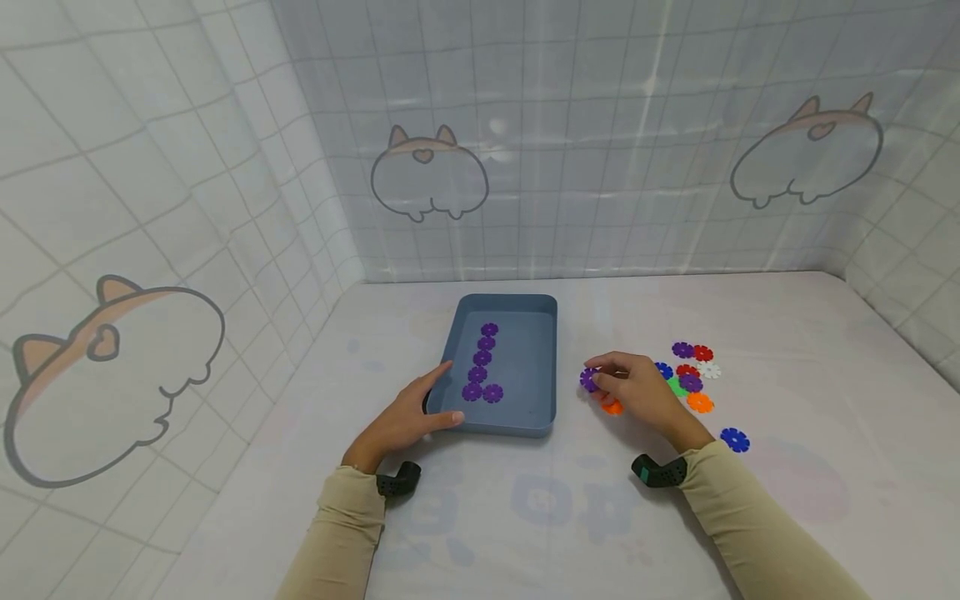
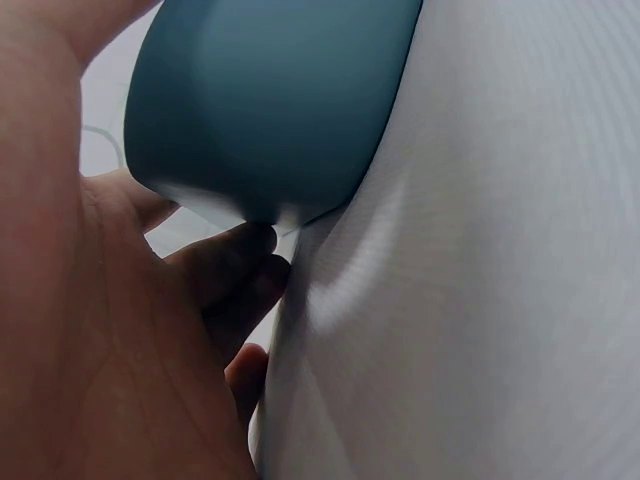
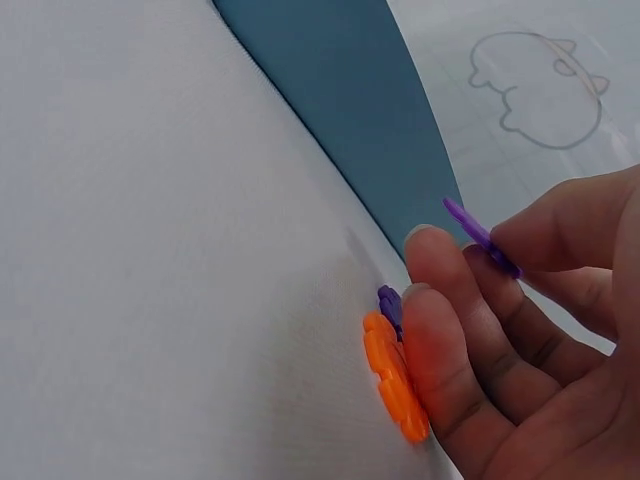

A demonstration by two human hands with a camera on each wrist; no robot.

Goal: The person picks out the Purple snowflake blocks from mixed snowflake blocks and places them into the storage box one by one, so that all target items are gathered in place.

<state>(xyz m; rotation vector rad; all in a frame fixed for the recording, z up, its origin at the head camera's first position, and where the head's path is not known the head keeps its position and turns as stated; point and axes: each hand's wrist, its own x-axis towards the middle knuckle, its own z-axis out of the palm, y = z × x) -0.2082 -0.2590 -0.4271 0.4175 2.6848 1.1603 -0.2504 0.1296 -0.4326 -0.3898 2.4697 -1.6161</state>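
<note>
My left hand (image 1: 405, 417) holds the near left corner of a grey-blue tray (image 1: 525, 350), thumb over the front rim and index finger over the left rim. In the left wrist view, other fingers lie against the tray's outer side (image 2: 270, 100). Inside the tray, several purple snowflake discs (image 1: 482, 357) form an L. Right of the tray, my right hand (image 1: 641, 396) pinches a purple snowflake disc (image 3: 480, 238) between thumb and index finger. Below its fingers in the right wrist view are an orange disc (image 3: 395, 380) and another purple one (image 3: 390, 310) on the cloth.
To the right of my right hand lie several loose discs: red (image 1: 702, 353), white (image 1: 708, 370), green (image 1: 677, 387), orange (image 1: 701, 402) and more. A blue disc (image 1: 735, 440) lies apart, nearer me. Tiled-pattern sheeting (image 1: 600, 208) stands behind the cloth-covered table (image 1: 480, 533).
</note>
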